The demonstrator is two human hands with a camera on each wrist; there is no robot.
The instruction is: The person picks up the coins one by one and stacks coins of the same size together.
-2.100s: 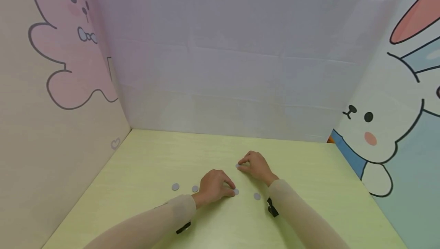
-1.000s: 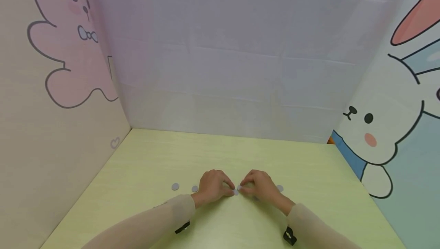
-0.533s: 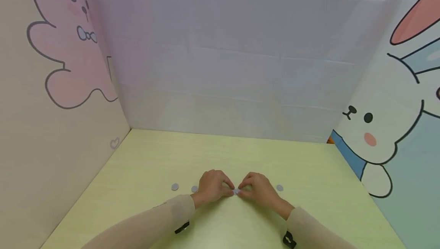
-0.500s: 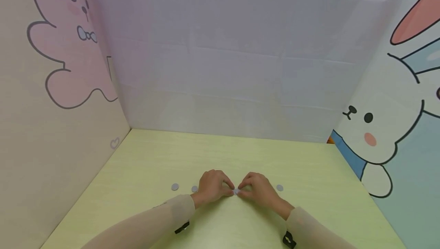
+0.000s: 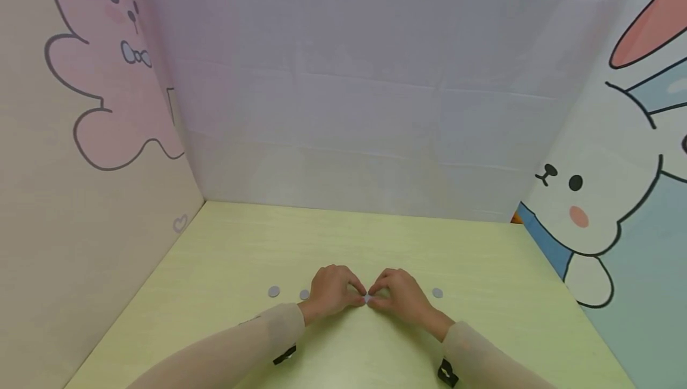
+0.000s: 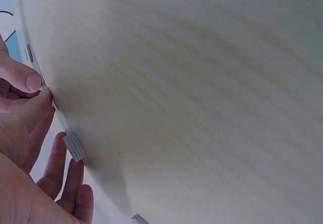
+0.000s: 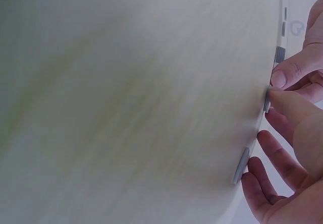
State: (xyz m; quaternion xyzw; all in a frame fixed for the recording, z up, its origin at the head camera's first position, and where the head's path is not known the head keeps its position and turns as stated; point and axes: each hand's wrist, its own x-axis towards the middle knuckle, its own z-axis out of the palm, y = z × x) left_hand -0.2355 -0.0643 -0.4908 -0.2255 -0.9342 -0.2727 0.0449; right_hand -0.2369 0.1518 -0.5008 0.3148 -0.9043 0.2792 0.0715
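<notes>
At the middle of the table, both hands meet over a small grey coin [image 5: 367, 299], mostly covered by fingertips. My left hand [image 5: 331, 289] pinches it from the left between thumb and forefinger. From the right, my right hand [image 5: 402, 295] pinches at the same spot, its fingertips almost against the left ones. In the right wrist view, the coin [image 7: 267, 100] shows edge-on under the thumbs. Near the left hand's curled outer fingers stands a short stack of coins [image 6: 75, 147]. Another coin piece [image 7: 241, 166] lies beside the right hand's outer fingers, hidden in the head view.
Further grey coins lie in a rough row: a far-left coin [image 5: 274, 292] and a right-hand coin [image 5: 437, 293]. The pale yellow table [image 5: 257, 234] is bounded by a plain back wall [image 5: 343, 108] and side walls with cartoon animals.
My right hand has brought a coin from further back on the table toward me, to the left hand's fingertips, then slightly left. My left hand has stayed in place.
</notes>
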